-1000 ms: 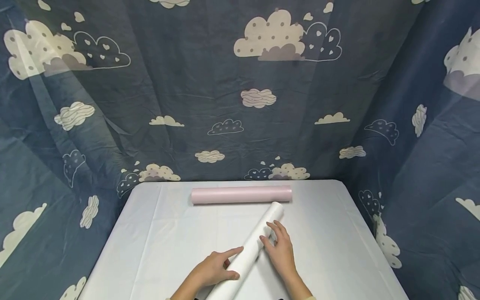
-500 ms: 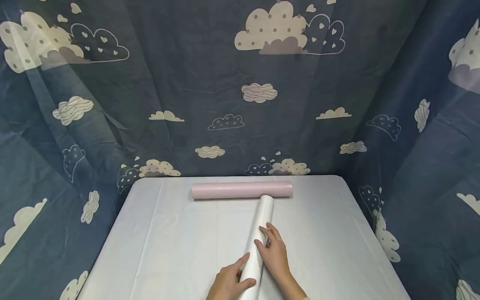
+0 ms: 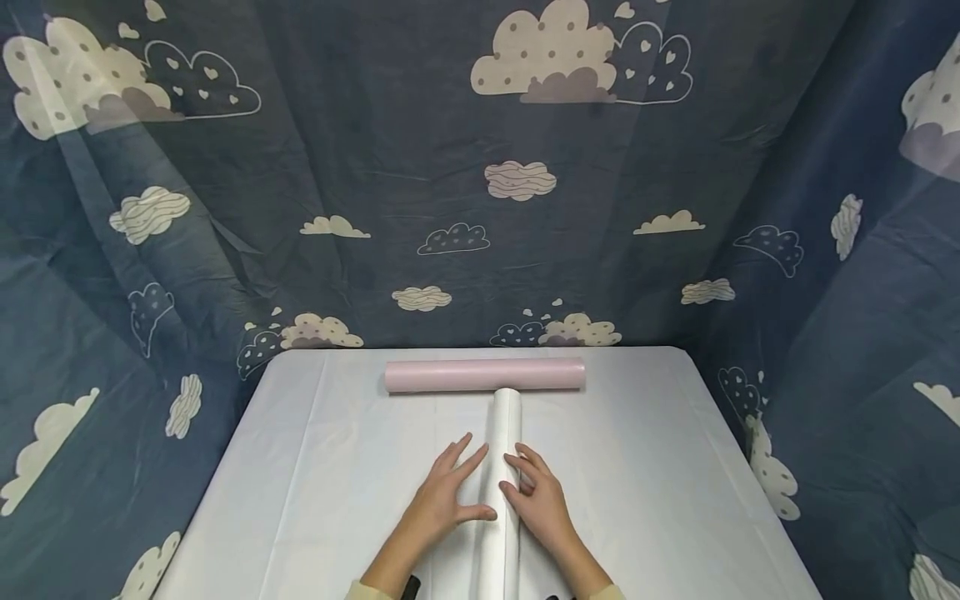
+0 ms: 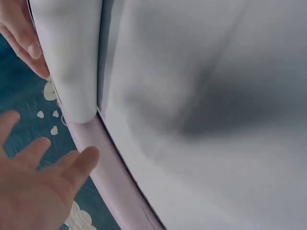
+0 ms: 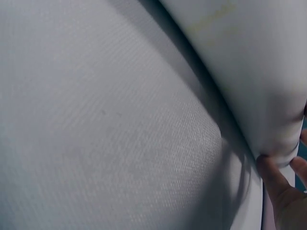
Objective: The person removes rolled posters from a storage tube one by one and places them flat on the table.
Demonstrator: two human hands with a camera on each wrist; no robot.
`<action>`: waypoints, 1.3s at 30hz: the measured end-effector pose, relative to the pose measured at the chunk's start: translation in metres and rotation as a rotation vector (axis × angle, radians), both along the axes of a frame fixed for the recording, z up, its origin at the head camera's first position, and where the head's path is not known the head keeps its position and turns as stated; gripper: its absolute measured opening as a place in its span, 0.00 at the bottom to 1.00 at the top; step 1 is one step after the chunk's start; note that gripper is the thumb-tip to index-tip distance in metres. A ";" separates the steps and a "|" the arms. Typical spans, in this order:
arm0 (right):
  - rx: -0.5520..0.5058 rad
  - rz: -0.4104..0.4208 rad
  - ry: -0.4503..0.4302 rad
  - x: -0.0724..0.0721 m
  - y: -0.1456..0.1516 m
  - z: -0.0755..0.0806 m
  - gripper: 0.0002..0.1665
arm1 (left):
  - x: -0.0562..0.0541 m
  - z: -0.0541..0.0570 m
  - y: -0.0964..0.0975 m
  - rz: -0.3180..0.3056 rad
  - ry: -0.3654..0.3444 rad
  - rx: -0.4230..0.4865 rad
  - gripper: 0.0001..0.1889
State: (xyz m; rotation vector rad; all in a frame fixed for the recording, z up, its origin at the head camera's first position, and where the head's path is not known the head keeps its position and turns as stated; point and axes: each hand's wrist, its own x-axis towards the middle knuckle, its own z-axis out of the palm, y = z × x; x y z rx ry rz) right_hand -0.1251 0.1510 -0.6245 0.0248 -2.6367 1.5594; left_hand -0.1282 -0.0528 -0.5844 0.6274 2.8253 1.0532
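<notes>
A long white roll (image 3: 506, 417) lies on the white-covered table, pointing straight away from me, its near end cut off by the frame. My right hand (image 3: 543, 504) holds it from the right, with curled fingers and the thumb at its surface. In the right wrist view the thumb and fingertips of that hand (image 5: 283, 191) are against the roll near its end. On the left side, my left hand (image 3: 442, 492) is spread beside the roll, thumb tip at its edge. The left wrist view shows these fingers straight and apart, with nothing between them.
A pink roll (image 3: 450, 377) lies crosswise near the far edge of the table (image 3: 337, 475), just beyond the white roll's far end. Dark blue cloth (image 3: 405, 167) with cloud prints hangs behind the table and along both sides.
The white roll has swung from a diagonal to nearly straight ahead, its far end moving left. My left hand has let go of it and spread its fingers; the right hand stayed on it.
</notes>
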 end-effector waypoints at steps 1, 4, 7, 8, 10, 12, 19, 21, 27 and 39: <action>-0.012 0.021 -0.002 -0.001 0.000 -0.001 0.27 | -0.004 -0.001 0.001 -0.021 -0.017 0.002 0.56; -0.042 0.068 -0.006 -0.003 0.000 -0.002 0.27 | -0.008 -0.005 0.006 -0.059 -0.075 0.018 0.60; -0.049 0.091 -0.005 -0.005 0.001 -0.003 0.27 | -0.004 -0.010 0.012 -0.073 -0.109 0.034 0.61; -0.048 0.096 -0.003 -0.006 0.001 -0.002 0.27 | -0.003 -0.012 0.014 -0.071 -0.120 0.043 0.62; -0.039 0.099 0.001 -0.007 0.002 -0.002 0.27 | -0.001 -0.015 0.018 -0.070 -0.143 0.057 0.62; -0.032 0.093 -0.002 -0.007 0.002 -0.002 0.27 | 0.001 -0.018 0.021 -0.059 -0.177 0.079 0.62; -0.055 0.063 -0.026 -0.005 0.005 -0.004 0.25 | 0.002 -0.025 0.028 -0.031 -0.211 0.097 0.61; -0.020 0.047 -0.012 -0.005 0.006 -0.006 0.24 | 0.002 -0.025 0.029 -0.022 -0.210 0.098 0.61; 0.099 -0.038 0.018 -0.002 0.012 -0.009 0.23 | 0.002 -0.025 0.032 -0.012 -0.191 0.103 0.62; 0.055 0.156 -0.291 0.014 0.033 -0.005 0.38 | 0.003 -0.029 0.029 -0.010 -0.179 0.107 0.61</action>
